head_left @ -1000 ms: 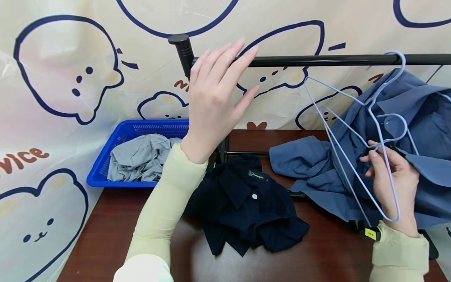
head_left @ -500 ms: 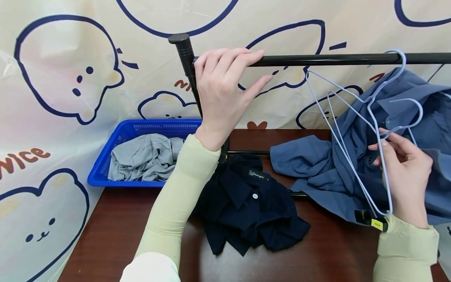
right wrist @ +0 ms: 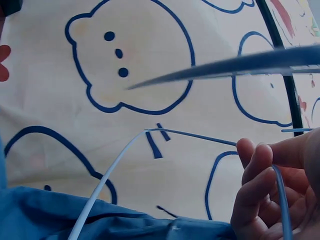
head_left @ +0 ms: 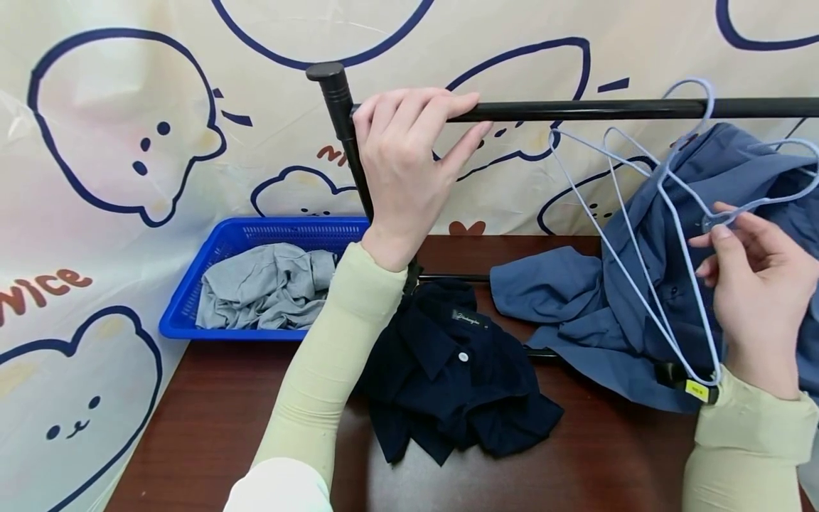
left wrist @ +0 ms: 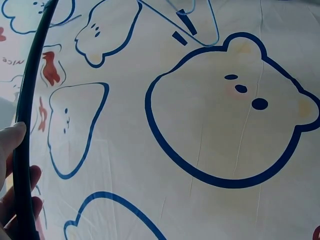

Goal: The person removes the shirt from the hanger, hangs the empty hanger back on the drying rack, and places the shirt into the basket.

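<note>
My left hand (head_left: 409, 160) grips the black rail (head_left: 576, 112) near its left end post; in the left wrist view the thumb and fingers lie on opposite sides of this rail (left wrist: 25, 165). At the right, my right hand (head_left: 761, 306) pinches a light blue wire hanger (head_left: 777, 200) just below its hook. The right wrist view shows the fingers (right wrist: 255, 165) around the thin hanger wire (right wrist: 200, 136). Another light blue hanger (head_left: 708, 99) hooks over the rail, its frame overlapping the held one and reaching my right wrist.
A blue-grey garment (head_left: 569, 291) spreads behind the hangers. On the brown table (head_left: 211, 441) lies a crumpled dark navy shirt (head_left: 448, 384) with a collar label. Back left stands a blue basket (head_left: 192, 284) with a grey garment (head_left: 262, 284) inside. Patterned sheeting (head_left: 147, 249) covers the wall behind.
My left hand has come down onto the rail and curled round it. My right hand has moved right and up with its hanger. The hanging hanger's hook has shifted slightly left.
</note>
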The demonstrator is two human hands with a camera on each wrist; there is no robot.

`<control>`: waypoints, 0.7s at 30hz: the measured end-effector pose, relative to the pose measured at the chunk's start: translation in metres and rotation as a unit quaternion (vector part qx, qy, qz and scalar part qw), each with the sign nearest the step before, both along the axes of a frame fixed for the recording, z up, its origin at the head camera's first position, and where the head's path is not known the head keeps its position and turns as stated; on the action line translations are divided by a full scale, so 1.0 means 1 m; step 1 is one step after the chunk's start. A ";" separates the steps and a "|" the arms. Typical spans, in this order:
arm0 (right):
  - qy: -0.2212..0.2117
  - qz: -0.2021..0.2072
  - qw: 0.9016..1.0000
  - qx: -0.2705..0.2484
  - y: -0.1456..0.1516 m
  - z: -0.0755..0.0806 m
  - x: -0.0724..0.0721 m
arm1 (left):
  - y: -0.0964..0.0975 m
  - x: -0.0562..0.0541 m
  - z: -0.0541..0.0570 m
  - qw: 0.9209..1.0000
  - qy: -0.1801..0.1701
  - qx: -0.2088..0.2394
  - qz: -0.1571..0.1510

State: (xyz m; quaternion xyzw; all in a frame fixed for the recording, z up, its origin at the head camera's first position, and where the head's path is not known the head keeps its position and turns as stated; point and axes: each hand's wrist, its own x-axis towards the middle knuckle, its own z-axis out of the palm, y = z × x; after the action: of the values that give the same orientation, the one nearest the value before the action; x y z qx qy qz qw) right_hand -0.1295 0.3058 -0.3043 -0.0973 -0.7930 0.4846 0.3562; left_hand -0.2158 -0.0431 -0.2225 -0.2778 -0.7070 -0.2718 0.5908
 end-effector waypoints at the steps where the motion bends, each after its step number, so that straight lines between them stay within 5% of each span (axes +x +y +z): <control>1: -0.001 -0.001 1.000 -0.004 0.000 0.002 0.001 | 0.000 0.000 0.000 1.000 0.000 0.001 0.000; 10: -0.011 0.003 1.000 -0.013 0.007 0.008 0.010 | 0.001 -0.001 0.001 1.000 0.016 0.006 -0.001; 21: 0.029 0.013 0.999 0.025 0.015 0.013 0.019 | 0.000 0.002 0.000 1.000 -0.010 0.006 -0.010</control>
State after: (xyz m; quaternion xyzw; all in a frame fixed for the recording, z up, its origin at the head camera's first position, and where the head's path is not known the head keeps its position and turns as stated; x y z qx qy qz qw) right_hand -0.1101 0.3211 -0.2909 -0.0636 -0.7953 0.4718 0.3753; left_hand -0.2137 -0.0427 -0.2222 -0.2787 -0.7087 -0.2848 0.5822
